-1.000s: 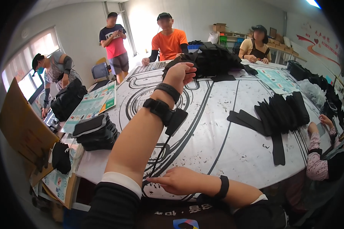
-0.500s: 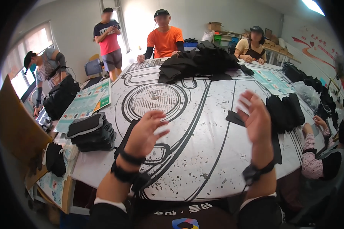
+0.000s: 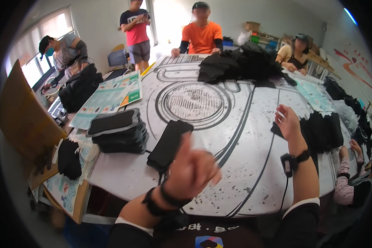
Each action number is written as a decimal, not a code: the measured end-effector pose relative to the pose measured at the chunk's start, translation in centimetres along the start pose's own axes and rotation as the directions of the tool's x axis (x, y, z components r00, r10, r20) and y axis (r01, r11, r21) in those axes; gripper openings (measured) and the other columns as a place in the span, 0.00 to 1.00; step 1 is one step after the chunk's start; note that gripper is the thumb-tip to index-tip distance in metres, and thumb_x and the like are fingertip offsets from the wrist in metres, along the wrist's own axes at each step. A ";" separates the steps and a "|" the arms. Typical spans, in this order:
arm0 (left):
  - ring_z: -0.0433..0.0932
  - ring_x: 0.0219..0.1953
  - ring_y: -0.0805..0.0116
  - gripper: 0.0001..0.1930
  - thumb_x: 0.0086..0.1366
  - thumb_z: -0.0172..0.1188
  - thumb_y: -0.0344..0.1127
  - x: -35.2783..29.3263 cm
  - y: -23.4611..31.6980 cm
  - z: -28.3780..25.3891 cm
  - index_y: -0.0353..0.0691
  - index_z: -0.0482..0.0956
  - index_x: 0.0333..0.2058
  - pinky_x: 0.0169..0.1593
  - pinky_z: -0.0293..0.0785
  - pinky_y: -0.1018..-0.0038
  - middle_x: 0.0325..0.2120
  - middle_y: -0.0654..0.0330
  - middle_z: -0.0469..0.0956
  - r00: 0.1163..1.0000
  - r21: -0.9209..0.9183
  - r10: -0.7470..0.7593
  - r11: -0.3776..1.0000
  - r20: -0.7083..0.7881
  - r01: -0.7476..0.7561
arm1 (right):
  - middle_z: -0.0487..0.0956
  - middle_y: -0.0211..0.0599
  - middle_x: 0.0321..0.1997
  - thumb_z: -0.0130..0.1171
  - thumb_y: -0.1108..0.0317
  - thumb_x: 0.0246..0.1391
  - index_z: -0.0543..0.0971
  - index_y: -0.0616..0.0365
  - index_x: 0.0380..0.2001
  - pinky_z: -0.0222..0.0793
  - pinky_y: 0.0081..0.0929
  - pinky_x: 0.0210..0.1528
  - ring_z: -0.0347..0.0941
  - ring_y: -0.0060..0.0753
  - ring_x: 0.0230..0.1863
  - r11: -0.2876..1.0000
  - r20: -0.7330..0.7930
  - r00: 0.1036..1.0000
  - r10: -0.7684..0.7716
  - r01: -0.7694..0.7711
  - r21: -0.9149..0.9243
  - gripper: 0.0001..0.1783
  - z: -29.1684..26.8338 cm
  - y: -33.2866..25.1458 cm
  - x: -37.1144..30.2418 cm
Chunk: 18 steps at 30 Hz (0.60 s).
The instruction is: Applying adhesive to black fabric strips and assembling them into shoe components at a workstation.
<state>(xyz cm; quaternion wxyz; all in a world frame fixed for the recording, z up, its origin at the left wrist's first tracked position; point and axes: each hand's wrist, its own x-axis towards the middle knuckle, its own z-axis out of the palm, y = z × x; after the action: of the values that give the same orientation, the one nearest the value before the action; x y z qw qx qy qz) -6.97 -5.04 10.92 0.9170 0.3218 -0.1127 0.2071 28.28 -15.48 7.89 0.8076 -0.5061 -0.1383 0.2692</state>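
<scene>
While that pad stack [image 3: 118, 134] looks sorted, one black pad [image 3: 167, 146] isn't; right hand's [image 3: 288, 122] empty, blurry left hand [image 3: 196, 165], can't tell.

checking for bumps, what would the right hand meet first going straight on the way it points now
Probably the right end of the big black pile across the table; how high the right hand sits is unclear, so it might pass over.
</scene>
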 end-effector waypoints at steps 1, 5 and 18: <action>0.53 0.08 0.70 0.36 0.65 0.25 0.59 1.6 -0.9 -0.3 0.40 0.63 0.07 0.22 0.64 0.72 0.03 0.63 0.55 0.979 0.059 -0.085 0.994 -0.183 0.097 | 0.72 0.31 0.37 0.49 0.64 0.52 0.71 0.56 0.37 0.64 0.25 0.39 0.67 0.27 0.35 0.996 0.009 0.997 0.080 -0.080 0.028 0.10 0.1 1.3 -1.1; 0.64 0.18 0.75 0.19 0.66 0.40 0.48 6.1 -3.9 -4.3 0.40 0.72 0.29 0.28 0.67 0.75 0.19 0.64 0.69 0.910 0.150 -0.211 0.948 -0.357 0.279 | 0.70 0.31 0.34 0.50 0.67 0.51 0.69 0.57 0.37 0.64 0.25 0.37 0.65 0.25 0.32 0.976 0.084 0.977 0.196 -0.203 0.081 0.09 3.6 5.1 -6.8; 0.68 0.22 0.78 0.10 0.56 0.52 0.26 5.4 -5.5 -14.0 0.35 0.70 0.38 0.26 0.68 0.84 0.27 0.63 0.69 0.866 0.545 -0.311 0.680 -0.392 0.491 | 0.74 0.31 0.29 0.49 0.72 0.50 0.73 0.61 0.32 0.64 0.17 0.35 0.69 0.20 0.31 0.690 0.486 0.867 0.111 0.285 -0.666 0.06 2.3 12.1 -8.8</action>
<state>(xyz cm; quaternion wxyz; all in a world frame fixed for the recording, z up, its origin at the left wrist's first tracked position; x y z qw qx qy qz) 1.39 1.62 -0.96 0.7848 0.5946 0.1619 0.0662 16.40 -14.63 -1.42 0.4940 -0.6878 -0.4568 0.2723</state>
